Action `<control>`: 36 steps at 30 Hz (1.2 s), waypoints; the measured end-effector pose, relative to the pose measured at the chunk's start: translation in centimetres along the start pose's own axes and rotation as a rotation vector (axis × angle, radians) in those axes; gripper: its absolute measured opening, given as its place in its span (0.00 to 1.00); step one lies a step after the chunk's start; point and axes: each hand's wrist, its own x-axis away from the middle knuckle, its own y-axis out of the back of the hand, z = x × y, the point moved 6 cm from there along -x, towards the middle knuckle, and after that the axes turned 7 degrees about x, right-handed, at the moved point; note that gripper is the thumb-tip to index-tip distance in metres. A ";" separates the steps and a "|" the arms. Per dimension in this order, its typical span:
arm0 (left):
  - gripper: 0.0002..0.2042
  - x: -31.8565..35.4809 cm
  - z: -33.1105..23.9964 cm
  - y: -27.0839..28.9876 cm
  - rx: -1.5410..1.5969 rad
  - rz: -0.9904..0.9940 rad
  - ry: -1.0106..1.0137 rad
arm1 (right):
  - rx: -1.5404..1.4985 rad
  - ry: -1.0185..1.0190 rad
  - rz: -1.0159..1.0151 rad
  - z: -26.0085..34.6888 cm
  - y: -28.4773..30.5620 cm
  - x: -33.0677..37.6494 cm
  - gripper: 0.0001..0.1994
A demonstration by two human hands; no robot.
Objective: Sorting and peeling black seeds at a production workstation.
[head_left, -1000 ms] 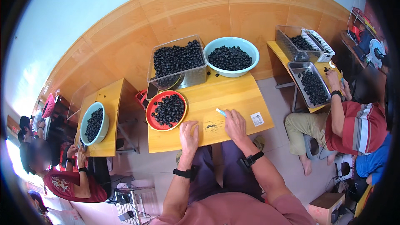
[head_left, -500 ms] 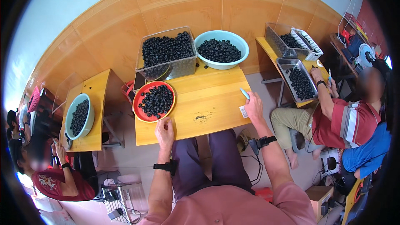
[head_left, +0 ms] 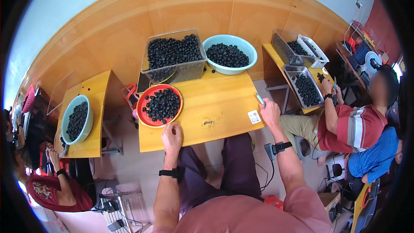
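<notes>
Here, the right hand [head_left: 270, 112] has its fingers closed around 1 slim light-blue tool [head_left: 260, 98] at the right edge of the counter [head_left: 220, 99], while the left hand [head_left: 171, 136] curls at the front edge, contents impossible to tell, just beside 1 red tray [head_left: 141, 103] of black pieces [head_left: 161, 105].

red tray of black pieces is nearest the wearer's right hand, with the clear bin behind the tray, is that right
Wrong hand: the head view shows the red tray of black pieces nearest the left hand; the right hand holds a slim blue tool. The clear bin is behind the tray.
</notes>
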 end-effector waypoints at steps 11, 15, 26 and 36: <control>0.03 0.4 0.2 -0.1 -0.034 0.031 -0.031 | -0.023 0.288 -0.118 5.6 3.0 -10.3 0.07; 0.03 0.5 0.6 0.4 -0.013 0.002 -0.004 | 0.202 0.343 -0.005 10.9 2.3 -15.5 0.08; 0.03 0.6 1.0 -0.6 -0.041 0.034 0.070 | 0.517 0.363 0.146 13.8 -1.7 -20.7 0.11; 0.04 0.4 1.7 1.1 -0.089 -0.056 0.083 | -0.194 0.625 -0.091 18.3 7.3 -11.0 0.13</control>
